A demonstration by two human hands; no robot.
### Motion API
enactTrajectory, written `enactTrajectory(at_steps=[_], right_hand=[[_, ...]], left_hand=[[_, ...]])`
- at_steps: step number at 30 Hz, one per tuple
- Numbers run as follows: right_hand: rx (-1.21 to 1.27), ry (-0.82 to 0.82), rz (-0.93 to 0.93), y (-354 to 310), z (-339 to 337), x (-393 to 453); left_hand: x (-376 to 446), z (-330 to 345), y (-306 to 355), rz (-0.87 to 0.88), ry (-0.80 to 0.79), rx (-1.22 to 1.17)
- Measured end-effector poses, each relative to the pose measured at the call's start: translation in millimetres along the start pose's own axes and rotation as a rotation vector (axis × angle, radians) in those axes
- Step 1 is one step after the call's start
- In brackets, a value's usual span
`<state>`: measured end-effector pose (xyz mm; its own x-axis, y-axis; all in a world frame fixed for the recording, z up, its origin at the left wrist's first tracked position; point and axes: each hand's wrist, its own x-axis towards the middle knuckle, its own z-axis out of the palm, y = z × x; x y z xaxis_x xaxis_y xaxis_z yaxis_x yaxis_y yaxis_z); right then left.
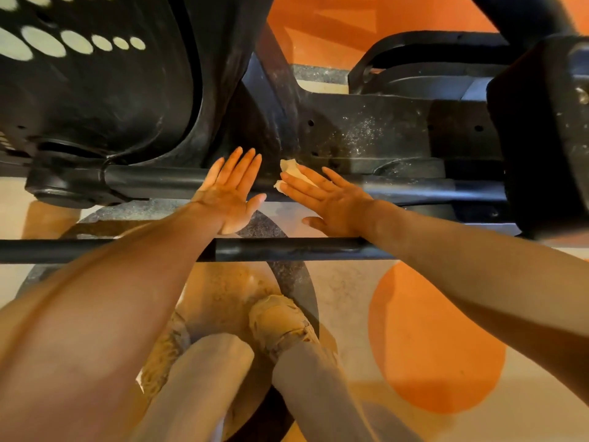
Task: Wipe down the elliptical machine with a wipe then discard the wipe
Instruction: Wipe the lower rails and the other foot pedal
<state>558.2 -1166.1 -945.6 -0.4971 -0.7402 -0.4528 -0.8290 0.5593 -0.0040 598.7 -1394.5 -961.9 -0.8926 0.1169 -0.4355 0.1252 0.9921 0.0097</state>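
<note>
Wiping looks to be under way, not finished. The wipe, a small crumpled pale wad, sits under the fingers of the right hand, which lie straight and spread, pressing it against the machine where the upper bar meets the dark frame. The left hand is flat too, palm turned up toward the camera, fingers straight and together, holding nothing; whether it touches the bar behind it I cannot tell.

Pale dust still speckles the frame just beyond the wipe and along the upright strut beside it, so that patch seems unwiped or only half done. The bar near the hands looks darker and cleaner, though the light makes that an uncertain reading. The big black housing on the left and the block on the right show no clear sign either way.

Both forearms reach over a lower bar, and the person's shoes stand on the patterned floor below.

What remains, by my judgement: clearing the dusty frame, covering the rest of the machine, then throwing the wipe away. No bin is in view.
</note>
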Motion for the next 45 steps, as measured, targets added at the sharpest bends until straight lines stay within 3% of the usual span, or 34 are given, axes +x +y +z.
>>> enactTrajectory(at_steps=[5, 12, 20, 29, 35, 39, 45], right_hand=[[-0.057, -0.129, 0.082, 14.9, 3.3, -23.9], [0.226, -0.164, 0.355, -5.2, -3.8, -19.8], [0.22, -0.124, 0.219, -23.3, -12.6, 4.0], [-0.064, -0.123, 0.184, -8.2, -6.3, -10.1], [0.035, -0.074, 0.149, -24.7, -12.2, 12.1], [0.05, -0.134, 0.15, -14.1, -17.1, 0.1], [0.293, -0.173, 0.319, 21.7, -5.1, -42.9]], left_hand=[[3.4, -3.8, 31.1, -0.206, -0.037, -0.124], [4.8, -1.3, 30.0, -0.207, -0.023, -0.142], [5.7, -0.3, 31.4, -0.214, -0.008, -0.12], [6.3, -0.8, 31.0, -0.204, -0.023, -0.153], [5.7, -0.7, 29.8, -0.196, -0.014, -0.165], [6.0, 0.0, 29.3, -0.188, -0.013, -0.174], [5.8, 2.0, 27.5, -0.174, 0.002, -0.193]])
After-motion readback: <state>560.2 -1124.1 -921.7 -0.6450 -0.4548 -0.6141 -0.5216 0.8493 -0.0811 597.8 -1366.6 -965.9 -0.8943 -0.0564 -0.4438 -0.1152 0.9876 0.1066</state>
